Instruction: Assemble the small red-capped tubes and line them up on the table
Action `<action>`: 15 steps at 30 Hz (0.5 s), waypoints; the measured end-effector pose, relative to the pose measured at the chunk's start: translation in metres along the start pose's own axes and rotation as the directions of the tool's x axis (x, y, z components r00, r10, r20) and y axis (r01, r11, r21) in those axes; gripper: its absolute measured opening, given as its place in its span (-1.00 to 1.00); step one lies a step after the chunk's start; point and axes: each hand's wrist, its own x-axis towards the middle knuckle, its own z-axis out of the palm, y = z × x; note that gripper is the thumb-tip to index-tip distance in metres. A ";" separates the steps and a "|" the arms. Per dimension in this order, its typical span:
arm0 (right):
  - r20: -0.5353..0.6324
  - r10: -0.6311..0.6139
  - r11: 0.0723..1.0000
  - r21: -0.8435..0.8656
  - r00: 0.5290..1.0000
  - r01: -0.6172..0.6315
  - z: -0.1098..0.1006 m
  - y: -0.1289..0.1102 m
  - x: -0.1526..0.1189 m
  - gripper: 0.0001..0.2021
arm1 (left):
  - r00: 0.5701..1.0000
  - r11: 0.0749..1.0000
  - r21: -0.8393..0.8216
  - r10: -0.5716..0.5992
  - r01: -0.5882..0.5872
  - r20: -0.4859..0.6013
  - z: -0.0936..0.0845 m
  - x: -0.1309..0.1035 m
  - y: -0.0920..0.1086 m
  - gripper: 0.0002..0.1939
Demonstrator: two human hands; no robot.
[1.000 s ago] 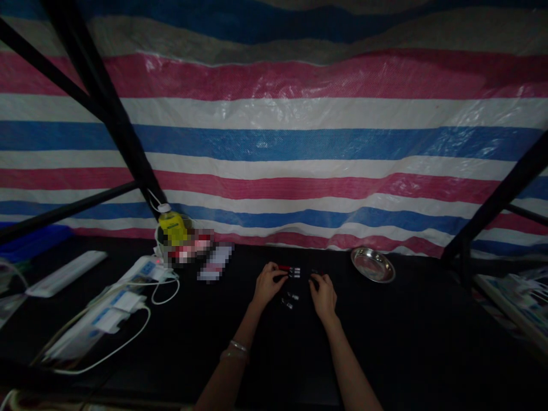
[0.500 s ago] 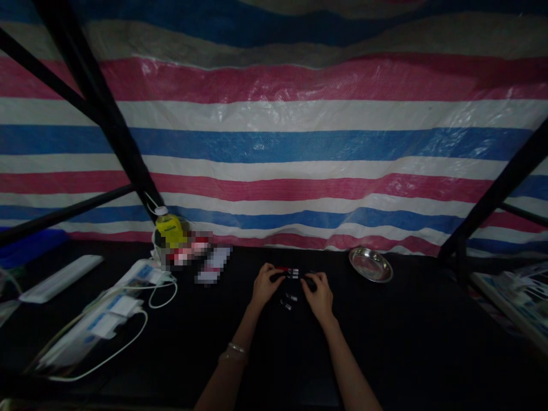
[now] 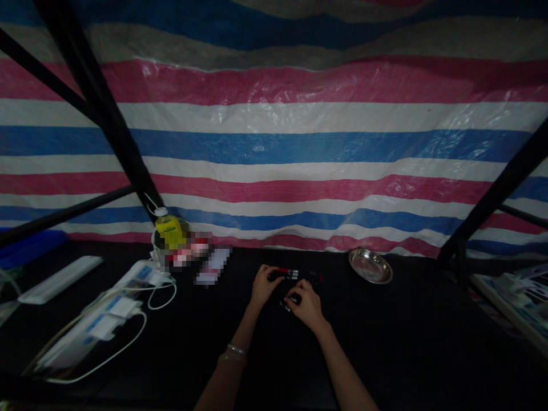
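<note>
My left hand (image 3: 262, 287) is closed around the left ends of a few slim red and black tubes (image 3: 289, 273) with silver ends, which lie side by side on the black table. My right hand (image 3: 309, 305) is just below and to the right of them. Its fingers are pinched on a small black piece with a silver end (image 3: 294, 298), partly hidden by the fingers. Another small silver-and-black piece (image 3: 283, 306) shows beside the fingertips. Dark pieces with a bit of red (image 3: 319, 278) lie beyond my right hand; their kind is too dark to make out.
A round metal dish (image 3: 370, 266) stands at the back right. To the left are a yellow bottle (image 3: 170, 231), a white power strip (image 3: 100, 319) with plugs and cables, and a long white object (image 3: 62, 279). Black metal bars (image 3: 492, 194) slant down on both sides before a striped sheet.
My right hand has moved left and toward me, from the dark pieces at the right to the small black-and-silver piece. My left hand has stayed nearly still at the tubes.
</note>
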 end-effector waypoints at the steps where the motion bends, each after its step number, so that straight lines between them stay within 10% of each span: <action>1: 0.007 0.002 1.000 0.004 1.000 -0.002 0.000 0.000 0.000 -0.90 | 1.000 1.000 -0.006 -0.005 0.005 -0.007 0.000 0.001 -0.001 -0.73; 15: -0.075 0.194 0.802 0.586 0.978 -0.115 0.009 0.018 0.014 -0.78 | 0.998 0.994 -0.101 -0.044 0.040 -0.040 0.001 0.002 -0.001 -0.69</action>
